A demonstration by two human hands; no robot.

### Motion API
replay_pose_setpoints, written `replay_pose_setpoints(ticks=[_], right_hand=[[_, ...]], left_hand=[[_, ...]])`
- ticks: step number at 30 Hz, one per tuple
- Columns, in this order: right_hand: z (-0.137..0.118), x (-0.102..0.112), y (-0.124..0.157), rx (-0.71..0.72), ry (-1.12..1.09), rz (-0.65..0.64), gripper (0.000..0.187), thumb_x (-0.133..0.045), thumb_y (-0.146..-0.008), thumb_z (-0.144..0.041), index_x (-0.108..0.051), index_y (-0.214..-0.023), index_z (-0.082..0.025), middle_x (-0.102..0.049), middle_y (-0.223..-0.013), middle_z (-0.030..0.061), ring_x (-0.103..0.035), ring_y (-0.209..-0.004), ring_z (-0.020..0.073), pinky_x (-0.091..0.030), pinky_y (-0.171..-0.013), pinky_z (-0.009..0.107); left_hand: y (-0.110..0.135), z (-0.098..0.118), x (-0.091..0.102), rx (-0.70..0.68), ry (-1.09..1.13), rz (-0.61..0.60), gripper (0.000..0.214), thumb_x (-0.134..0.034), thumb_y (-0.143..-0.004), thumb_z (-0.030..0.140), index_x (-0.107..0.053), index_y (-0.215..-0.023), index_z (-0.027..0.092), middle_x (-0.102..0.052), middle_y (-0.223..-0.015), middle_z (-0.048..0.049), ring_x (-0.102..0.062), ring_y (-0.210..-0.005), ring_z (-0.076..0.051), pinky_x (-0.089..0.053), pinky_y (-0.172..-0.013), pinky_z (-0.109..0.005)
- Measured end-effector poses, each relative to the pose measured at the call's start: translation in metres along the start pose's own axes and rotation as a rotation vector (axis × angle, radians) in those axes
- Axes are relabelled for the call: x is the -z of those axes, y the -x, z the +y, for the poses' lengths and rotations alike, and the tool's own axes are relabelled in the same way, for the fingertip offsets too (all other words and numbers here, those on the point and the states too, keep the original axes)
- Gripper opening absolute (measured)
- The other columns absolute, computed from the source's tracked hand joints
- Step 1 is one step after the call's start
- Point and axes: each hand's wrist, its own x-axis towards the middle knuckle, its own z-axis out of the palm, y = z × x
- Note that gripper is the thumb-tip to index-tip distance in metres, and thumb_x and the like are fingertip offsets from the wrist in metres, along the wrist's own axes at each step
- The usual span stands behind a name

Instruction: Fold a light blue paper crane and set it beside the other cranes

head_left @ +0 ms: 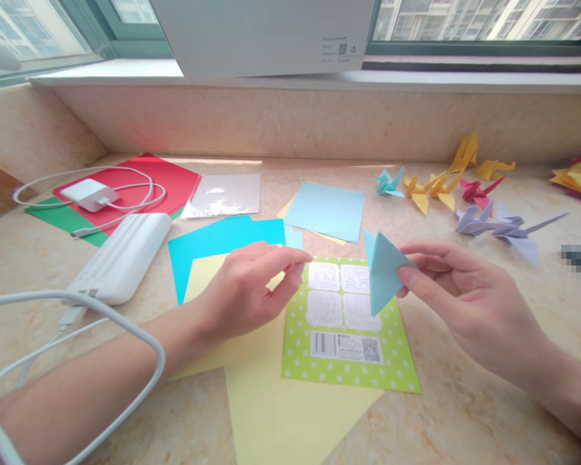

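Observation:
Between the thumb and fingers of my right hand [465, 290] is a folded light-blue origami paper [386, 271], held by its right corner with its flaps partly spread. It hovers above a green polka-dot instruction sheet [351, 374] printed with diagrams and a barcode. My left hand [259, 284] is left of that sheet, over pale yellow paper [290, 420]. Its thumb and index finger curve toward each other with a gap between the tips, and nothing shows in them. Bright blue sheets [223, 242] lie just beyond the left hand.
Folded paper cranes, including a purple one [508, 226] and a teal one [390, 183], stand at the back right. A white power bank [121, 258] with looping cable [159, 355] is on the left, near red paper [164, 181]. Light-blue squares [326, 210] lie behind the green sheet.

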Motion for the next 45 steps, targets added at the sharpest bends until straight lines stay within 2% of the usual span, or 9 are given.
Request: replay_pose_setpoints(ticks=[3, 6, 11, 15, 20, 26, 35, 45], right_hand=[[0.003, 0.001, 0.002, 0.016, -0.029, -0.020, 0.011, -0.068, -0.086, -0.032, -0.070, -0.095, -0.026, -0.072, -0.079, 0.0000, -0.069, -0.069, 0.0150, -0.059, -0.062, 0.025], [0.003, 0.003, 0.004, 0.028, -0.014, -0.048, 0.010, -0.064, -0.089, -0.030, -0.073, -0.090, -0.026, -0.073, -0.083, 0.0009, -0.069, -0.072, 0.0159, -0.058, -0.062, 0.025], [0.003, 0.005, 0.007, 0.071, 0.004, -0.048, 0.016, -0.059, -0.093, -0.032, -0.075, -0.097, -0.031, -0.073, -0.099, 0.0012, -0.069, -0.085, 0.0176, -0.057, -0.068, 0.025], [-0.001, 0.003, 0.007, 0.106, 0.005, -0.022, 0.012, -0.067, -0.087, -0.027, -0.075, -0.096, -0.032, -0.072, -0.097, 0.0001, -0.069, -0.085, 0.0168, -0.058, -0.068, 0.024], [-0.003, -0.001, 0.007, 0.134, -0.062, 0.002, 0.016, -0.070, -0.085, -0.022, -0.073, -0.097, -0.032, -0.071, -0.094, -0.0014, -0.068, -0.085, 0.0147, -0.058, -0.074, 0.025], [-0.004, 0.001, 0.009, 0.175, -0.027, 0.013, 0.022, -0.072, -0.083, -0.020, -0.075, -0.097, -0.037, -0.072, -0.095, -0.0037, -0.067, -0.086, 0.0149, -0.056, -0.074, 0.026], [-0.002, -0.001, 0.007, 0.145, 0.075, 0.057, 0.020, -0.071, -0.085, -0.025, -0.074, -0.101, -0.037, -0.072, -0.097, -0.0031, -0.066, -0.086, 0.0154, -0.053, -0.074, 0.028], [-0.001, -0.001, 0.008, 0.155, 0.096, 0.045, 0.018, -0.070, -0.085, -0.027, -0.074, -0.101, -0.035, -0.071, -0.098, -0.0011, -0.066, -0.088, 0.0171, -0.054, -0.077, 0.031]], left_hand=[[0.001, -0.001, -0.001, -0.013, -0.003, 0.000, 0.015, -0.054, -0.090, 0.013, -0.068, -0.094, 0.015, -0.072, -0.073, -0.0010, -0.068, -0.067, -0.012, -0.051, -0.063, -0.023], [0.001, -0.002, -0.002, -0.025, 0.004, -0.004, 0.015, -0.053, -0.090, 0.013, -0.068, -0.094, 0.015, -0.072, -0.072, -0.0012, -0.068, -0.067, -0.013, -0.051, -0.064, -0.024], [0.002, -0.002, -0.002, -0.028, -0.001, -0.017, 0.014, -0.055, -0.090, 0.013, -0.068, -0.095, 0.015, -0.070, -0.071, -0.0017, -0.067, -0.065, -0.014, -0.051, -0.062, -0.025], [0.002, -0.003, -0.002, -0.030, 0.000, -0.029, 0.015, -0.054, -0.090, 0.013, -0.068, -0.095, 0.015, -0.070, -0.072, -0.0023, -0.066, -0.066, -0.014, -0.051, -0.062, -0.025], [0.002, -0.002, -0.003, -0.032, 0.004, -0.035, 0.015, -0.054, -0.090, 0.013, -0.068, -0.095, 0.014, -0.070, -0.072, -0.0025, -0.066, -0.066, -0.014, -0.050, -0.062, -0.025], [0.002, 0.000, -0.002, -0.036, 0.049, -0.048, 0.016, -0.055, -0.090, 0.012, -0.067, -0.100, 0.014, -0.072, -0.077, -0.0032, -0.067, -0.068, -0.014, -0.051, -0.063, -0.026], [0.002, -0.001, -0.003, -0.046, 0.047, -0.062, 0.017, -0.054, -0.090, 0.013, -0.068, -0.099, 0.013, -0.072, -0.075, -0.0035, -0.067, -0.068, -0.015, -0.052, -0.062, -0.027], [0.001, 0.000, -0.003, -0.048, 0.024, -0.075, 0.018, -0.052, -0.091, 0.014, -0.069, -0.097, 0.014, -0.073, -0.076, -0.0041, -0.068, -0.069, -0.015, -0.053, -0.063, -0.027]])
